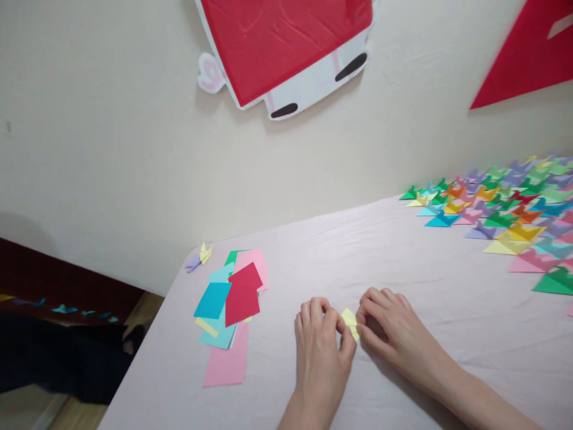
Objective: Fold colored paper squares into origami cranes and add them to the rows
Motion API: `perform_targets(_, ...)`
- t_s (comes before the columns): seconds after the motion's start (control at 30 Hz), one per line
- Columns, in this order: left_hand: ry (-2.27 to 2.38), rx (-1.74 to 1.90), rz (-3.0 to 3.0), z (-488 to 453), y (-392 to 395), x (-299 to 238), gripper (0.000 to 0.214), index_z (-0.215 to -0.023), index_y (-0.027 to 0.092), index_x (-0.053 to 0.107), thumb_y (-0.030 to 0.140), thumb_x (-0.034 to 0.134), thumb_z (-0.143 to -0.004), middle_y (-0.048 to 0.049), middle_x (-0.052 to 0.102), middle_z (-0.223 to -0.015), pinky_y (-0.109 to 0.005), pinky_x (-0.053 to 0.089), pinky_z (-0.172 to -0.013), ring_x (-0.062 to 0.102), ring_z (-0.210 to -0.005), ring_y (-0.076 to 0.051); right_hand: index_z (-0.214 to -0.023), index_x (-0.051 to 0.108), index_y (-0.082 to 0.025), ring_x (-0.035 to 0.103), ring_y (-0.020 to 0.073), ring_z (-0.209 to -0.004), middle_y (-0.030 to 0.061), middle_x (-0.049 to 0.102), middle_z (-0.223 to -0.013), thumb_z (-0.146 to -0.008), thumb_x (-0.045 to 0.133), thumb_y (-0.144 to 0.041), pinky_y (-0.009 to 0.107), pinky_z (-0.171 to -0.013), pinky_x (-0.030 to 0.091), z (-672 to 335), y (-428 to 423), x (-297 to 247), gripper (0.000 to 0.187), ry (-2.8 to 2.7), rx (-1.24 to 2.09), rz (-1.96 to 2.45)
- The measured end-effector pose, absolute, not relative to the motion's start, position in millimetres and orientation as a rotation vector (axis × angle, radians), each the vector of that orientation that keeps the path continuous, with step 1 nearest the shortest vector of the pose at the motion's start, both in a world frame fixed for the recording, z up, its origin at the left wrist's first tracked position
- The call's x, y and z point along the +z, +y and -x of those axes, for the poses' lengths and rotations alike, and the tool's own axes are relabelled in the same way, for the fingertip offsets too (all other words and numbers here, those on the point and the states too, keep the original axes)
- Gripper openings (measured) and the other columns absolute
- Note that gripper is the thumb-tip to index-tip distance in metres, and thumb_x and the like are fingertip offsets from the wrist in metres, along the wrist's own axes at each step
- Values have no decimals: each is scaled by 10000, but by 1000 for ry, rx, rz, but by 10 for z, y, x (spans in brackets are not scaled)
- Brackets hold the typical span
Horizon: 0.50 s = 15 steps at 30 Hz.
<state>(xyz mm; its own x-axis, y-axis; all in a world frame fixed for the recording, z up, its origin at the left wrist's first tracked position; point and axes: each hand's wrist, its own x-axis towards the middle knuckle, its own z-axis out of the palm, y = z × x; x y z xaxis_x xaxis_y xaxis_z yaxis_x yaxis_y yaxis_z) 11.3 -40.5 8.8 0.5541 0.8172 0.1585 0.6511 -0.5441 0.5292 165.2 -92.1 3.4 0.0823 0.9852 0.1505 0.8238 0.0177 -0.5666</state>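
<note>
A small yellow piece of folded paper (350, 322) lies on the cloth-covered table between my two hands. My left hand (323, 337) is closed on its left edge, thumb and forefinger pinching. From the right, my right hand (388, 319) pinches the opposite edge between thumb and fingers. Creases show on the paper, though the fingertips hide both its ends. To the left of my hands sits a loose pile of coloured paper sheets, with a red sheet (244, 295), a blue sheet (213, 300) and a pink sheet (226, 361) visible.
Rows of folded paper birds (505, 209) in many colours cover the table's (286, 257) right back part. Two folded pieces, one yellow (205, 253) and one purple (194, 263), lie at the back left corner. The wall (134, 137) carries a red-and-white decoration (295, 54).
</note>
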Motion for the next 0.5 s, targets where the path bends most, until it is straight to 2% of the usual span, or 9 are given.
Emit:
perform_targets(0.33, 1229, 482, -2419, -127, -412, 96, 172, -816, 207, 509, 40, 550, -831, -34, 514, -965, -384, 392, -806, 476, -940, -229, -794, 583, -227, 515, 217, -832, 35, 601, -855, -862, 515, -140, 351, -742, 362, -1660, -916, 56, 129, -1768, 461, 1850)
perform_targets(0.5, 1181, 485, -2349, -109, -403, 127, 203, -935, 235, 537, 59, 553, -837, -32, 500, -994, -391, 381, -848, 460, -991, -240, -854, 613, -240, 527, 219, -860, 39, 625, -897, -838, 503, -95, 349, -757, 371, -1682, -932, 31, 183, -1768, 472, 1809)
